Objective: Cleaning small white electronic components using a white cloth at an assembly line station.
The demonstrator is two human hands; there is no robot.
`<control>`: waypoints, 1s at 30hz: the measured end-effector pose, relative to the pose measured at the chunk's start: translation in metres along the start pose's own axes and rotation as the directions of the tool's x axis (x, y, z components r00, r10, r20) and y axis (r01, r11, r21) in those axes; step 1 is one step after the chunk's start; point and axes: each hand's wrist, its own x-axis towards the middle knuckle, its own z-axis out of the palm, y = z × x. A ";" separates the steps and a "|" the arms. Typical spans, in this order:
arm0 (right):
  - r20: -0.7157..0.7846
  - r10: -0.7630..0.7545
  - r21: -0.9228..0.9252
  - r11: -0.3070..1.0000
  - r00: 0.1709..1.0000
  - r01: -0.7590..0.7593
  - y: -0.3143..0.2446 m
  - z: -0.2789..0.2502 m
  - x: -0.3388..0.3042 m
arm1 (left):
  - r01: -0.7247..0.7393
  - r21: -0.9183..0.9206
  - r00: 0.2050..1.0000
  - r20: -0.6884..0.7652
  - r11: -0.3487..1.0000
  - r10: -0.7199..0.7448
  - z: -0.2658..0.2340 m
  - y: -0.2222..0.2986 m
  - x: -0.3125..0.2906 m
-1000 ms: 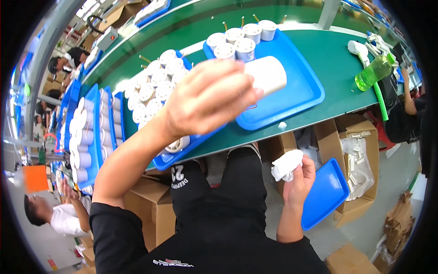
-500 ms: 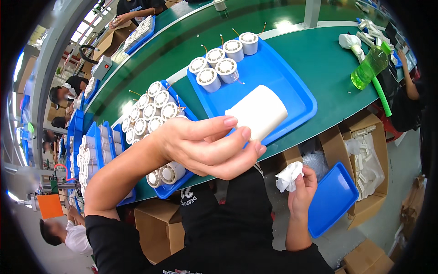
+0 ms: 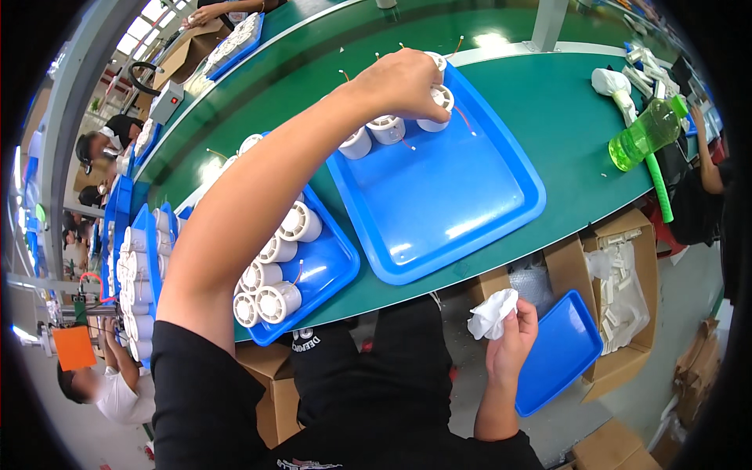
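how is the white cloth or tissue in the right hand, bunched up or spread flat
Bunched up: the white cloth or tissue shows creases and uneven folds, gathered into a small wad in the right hand.

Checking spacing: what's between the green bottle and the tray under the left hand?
Head view: bare green benchtop from tray to bottle, save a tiny pale speck.

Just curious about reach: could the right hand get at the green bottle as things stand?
Perhaps, with a stretch: nothing seems to block the green bottle, but the right hand holds a crumpled white wad and would need emptying.
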 end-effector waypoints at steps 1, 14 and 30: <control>-0.016 -0.019 -0.031 0.999 1.000 0.019 0.001 -0.002 0.000 | 0.025 0.047 0.999 0.020 0.999 -0.026 0.003 -0.003 0.002; 0.145 0.180 0.013 0.983 0.973 -0.184 0.030 0.005 -0.007 | 0.111 0.165 0.971 -0.228 0.980 -0.072 -0.092 -0.026 -0.147; 0.625 0.297 -0.207 0.955 0.722 -0.214 0.024 0.112 -0.097 | 0.907 0.047 0.421 -0.153 0.419 -0.894 -0.109 -0.071 -0.658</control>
